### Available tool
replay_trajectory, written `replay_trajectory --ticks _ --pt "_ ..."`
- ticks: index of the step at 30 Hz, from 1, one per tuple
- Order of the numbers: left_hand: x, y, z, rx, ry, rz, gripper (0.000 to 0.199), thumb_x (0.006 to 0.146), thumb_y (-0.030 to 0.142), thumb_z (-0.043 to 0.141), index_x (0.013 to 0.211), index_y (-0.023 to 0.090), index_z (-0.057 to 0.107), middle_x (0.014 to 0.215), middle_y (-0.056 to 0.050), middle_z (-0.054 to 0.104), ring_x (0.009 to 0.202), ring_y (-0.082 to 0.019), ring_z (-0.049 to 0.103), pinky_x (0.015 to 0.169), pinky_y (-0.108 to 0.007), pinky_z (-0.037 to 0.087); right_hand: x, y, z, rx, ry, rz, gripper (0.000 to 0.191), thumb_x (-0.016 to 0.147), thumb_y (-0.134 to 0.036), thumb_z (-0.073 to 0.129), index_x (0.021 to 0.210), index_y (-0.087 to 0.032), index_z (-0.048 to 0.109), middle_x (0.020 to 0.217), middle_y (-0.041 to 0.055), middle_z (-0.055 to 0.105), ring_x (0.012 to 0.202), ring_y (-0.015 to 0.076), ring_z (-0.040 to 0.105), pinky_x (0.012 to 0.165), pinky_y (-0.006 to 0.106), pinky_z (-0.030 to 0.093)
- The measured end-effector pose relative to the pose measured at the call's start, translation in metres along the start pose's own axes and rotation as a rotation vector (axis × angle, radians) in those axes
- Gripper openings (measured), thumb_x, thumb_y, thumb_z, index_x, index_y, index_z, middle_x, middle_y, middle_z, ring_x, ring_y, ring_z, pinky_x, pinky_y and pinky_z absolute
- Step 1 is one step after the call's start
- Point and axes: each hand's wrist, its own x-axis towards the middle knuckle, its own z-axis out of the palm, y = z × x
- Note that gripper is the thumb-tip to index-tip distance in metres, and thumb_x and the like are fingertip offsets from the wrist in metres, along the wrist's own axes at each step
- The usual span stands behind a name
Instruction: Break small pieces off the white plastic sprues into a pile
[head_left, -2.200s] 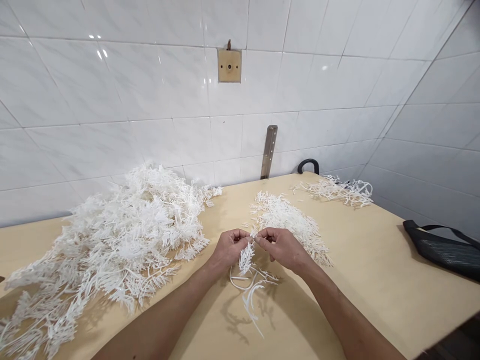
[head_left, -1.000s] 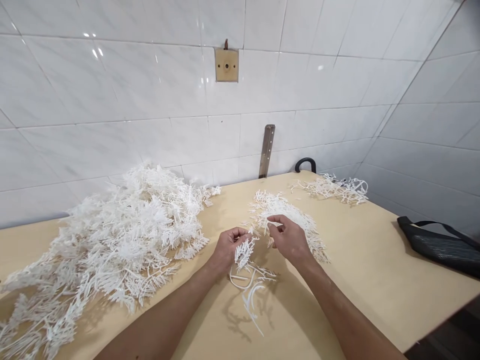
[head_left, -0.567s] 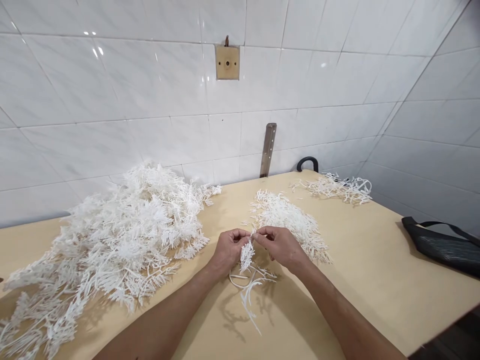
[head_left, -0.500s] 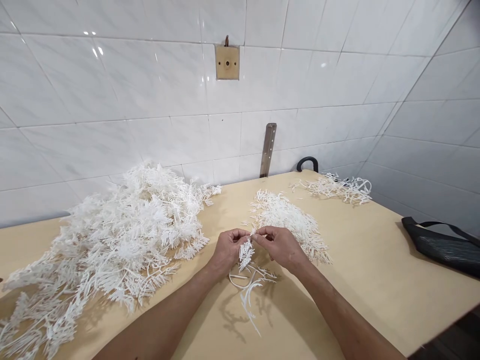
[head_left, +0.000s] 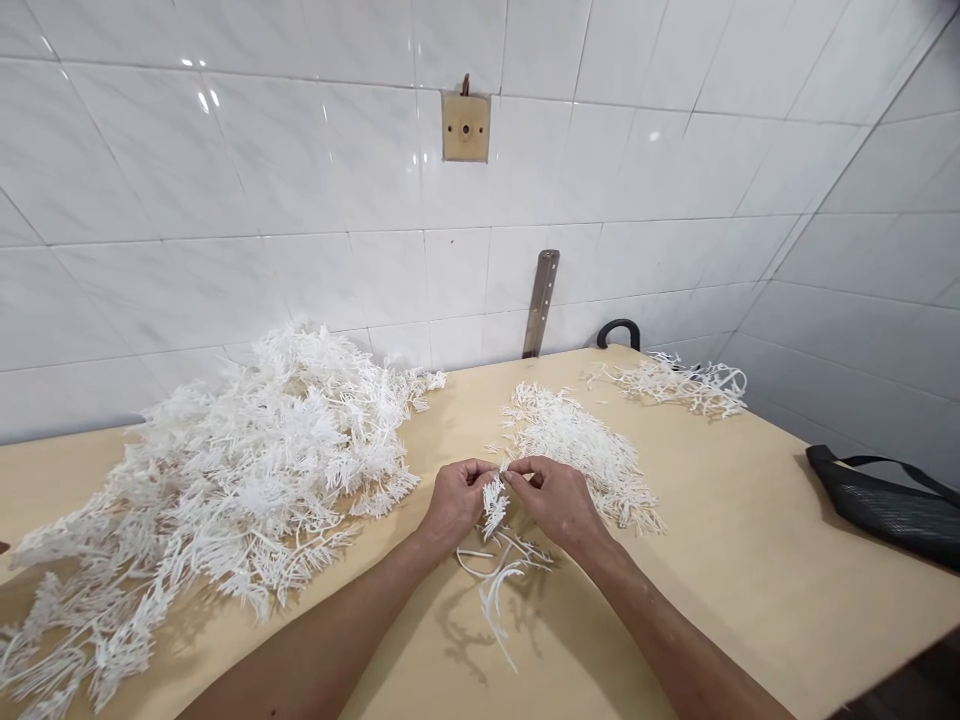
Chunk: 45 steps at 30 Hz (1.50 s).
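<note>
A white, branching, plastic-looking sprig with short feathery tips (head_left: 494,508) is held in front of the person, between the two hands. The left hand (head_left: 454,502) has its thumb and forefinger clamped on the sprig near its upper end, and most of the sprig dangles below that grip. The right hand (head_left: 556,500) pinches the same upper end, its grip together on the sprig just beside the left one. Directly below both grips show thin, curved, bare white stems (head_left: 501,578); whether they hang from the left hand or rest on the tan tabletop (head_left: 750,540) cannot be told. Left of the grips spreads a large, tangled heap of white feathery branches (head_left: 277,470). Just beyond the right grip lies a low pile of short white snippets (head_left: 577,450), partly behind the hand. Farther beyond it, to the right, is a loose bunch of bare white stems (head_left: 679,385). Well to the right of the grips sits a black bag with a strap (head_left: 885,505).
</note>
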Motion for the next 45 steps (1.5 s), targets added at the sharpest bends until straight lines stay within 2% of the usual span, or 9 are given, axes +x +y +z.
replay_trajectory --ticks 4,9,12,15,22,30,37,41,45 --pt "0.001 -0.001 0.000 0.024 0.001 0.006 0.024 0.074 0.033 0.068 0.083 0.012 0.076 0.071 -0.006 0.072 0.056 -0.014 0.059 0.055 -0.025 0.046 0.000 0.002 0.002 -0.024 0.028 -0.034 0.025 0.081 -0.037 0.056 0.085 -0.022 0.076 0.078 0.0043 0.074 0.065 0.0198 0.064 0.067 0.031 0.049" --pt "0.000 -0.005 0.001 0.106 0.046 0.047 0.019 0.075 0.029 0.066 0.077 0.013 0.075 0.072 -0.007 0.073 0.061 -0.016 0.062 0.059 -0.027 0.048 -0.003 0.007 0.009 -0.122 0.063 -0.189 0.024 0.083 -0.032 0.051 0.083 -0.021 0.072 0.088 0.0058 0.074 0.066 0.0188 0.062 0.072 0.033 0.047" --pt "0.000 -0.007 0.001 0.121 0.044 0.064 0.016 0.075 0.026 0.063 0.075 0.015 0.075 0.072 -0.007 0.074 0.064 -0.017 0.063 0.060 -0.027 0.049 -0.004 0.010 0.014 -0.187 0.082 -0.230 0.025 0.086 -0.032 0.049 0.084 -0.020 0.071 0.086 0.0072 0.073 0.066 0.0193 0.061 0.072 0.034 0.045" --pt "0.000 -0.007 0.002 0.114 0.075 0.071 0.016 0.075 0.025 0.062 0.076 0.015 0.075 0.075 -0.008 0.074 0.067 -0.018 0.064 0.061 -0.027 0.049 -0.003 0.009 0.015 -0.177 0.077 -0.173 0.025 0.085 -0.035 0.051 0.085 -0.020 0.071 0.083 0.0064 0.072 0.065 0.0198 0.062 0.071 0.034 0.045" --pt "-0.002 -0.002 0.001 0.079 0.098 0.128 0.012 0.074 0.023 0.064 0.078 0.016 0.073 0.078 -0.007 0.074 0.072 -0.018 0.066 0.068 -0.028 0.051 -0.001 0.004 0.009 -0.038 -0.030 0.028 0.030 0.084 -0.042 0.053 0.087 -0.021 0.075 0.069 0.0039 0.072 0.062 0.0211 0.064 0.060 0.031 0.047" --pt "-0.002 0.001 0.001 0.034 0.081 0.111 0.009 0.073 0.024 0.068 0.076 0.016 0.070 0.075 -0.005 0.071 0.070 -0.016 0.064 0.069 -0.027 0.050 -0.001 0.002 0.008 -0.003 0.018 -0.006 0.026 0.081 -0.038 0.055 0.084 -0.020 0.074 0.072 0.0030 0.072 0.062 0.0190 0.063 0.064 0.030 0.047" --pt "-0.004 0.004 0.000 0.077 -0.065 0.131 0.020 0.079 0.032 0.062 0.083 0.015 0.073 0.078 -0.005 0.070 0.072 -0.017 0.061 0.067 -0.027 0.048 -0.002 0.001 0.009 0.078 0.034 -0.014 0.025 0.083 -0.039 0.055 0.083 -0.020 0.071 0.075 0.0029 0.071 0.067 0.0186 0.062 0.066 0.030 0.046" --pt "-0.006 0.005 0.002 0.149 -0.020 0.178 0.014 0.077 0.025 0.060 0.083 0.016 0.071 0.079 -0.004 0.070 0.074 -0.017 0.063 0.070 -0.026 0.048 -0.002 0.002 0.010 0.140 0.024 -0.020 0.023 0.083 -0.037 0.057 0.085 -0.020 0.071 0.082 0.0035 0.072 0.071 0.0187 0.063 0.068 0.030 0.047" --pt "-0.006 0.004 0.001 0.194 0.018 0.186 0.013 0.077 0.025 0.059 0.077 0.016 0.069 0.076 -0.004 0.070 0.072 -0.017 0.063 0.068 -0.026 0.048 -0.002 0.000 0.010 0.162 -0.004 0.014 0.022 0.083 -0.036 0.058 0.084 -0.019 0.071 0.078 0.0037 0.071 0.068 0.0183 0.062 0.065 0.029 0.047"
